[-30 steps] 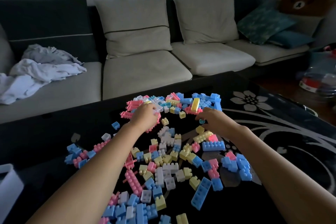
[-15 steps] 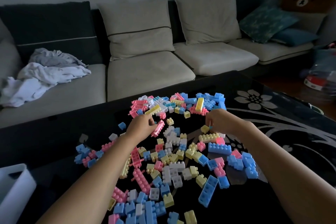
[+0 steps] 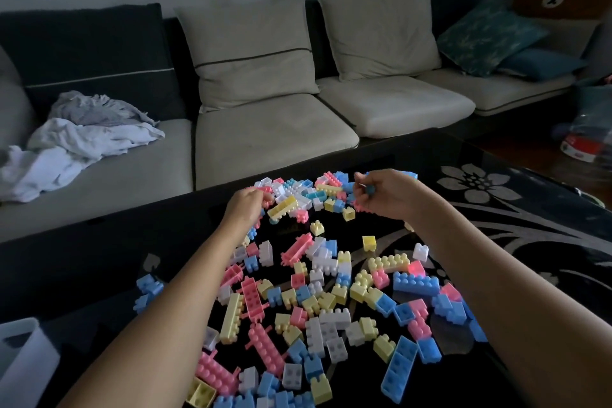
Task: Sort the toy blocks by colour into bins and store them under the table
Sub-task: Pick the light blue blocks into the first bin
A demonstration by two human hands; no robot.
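A bin (image 3: 23, 354) is sitting at eight o'clock, ready for sorting. The left hand (image 3: 246, 207) is curling into pink blocks (image 3: 265, 189) at eleven o'clock of the pile (image 3: 318, 291) on the table (image 3: 99, 258); I cannot tell if it is gripping. The right hand (image 3: 387, 197), at one o'clock, is pinching a blue block (image 3: 370, 189), probably gathering one colour.

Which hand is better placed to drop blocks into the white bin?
Probably left: the white bin sits lower-left, on the same side as the left hand; the right hand, pinching a small blue block, would cross the pile.
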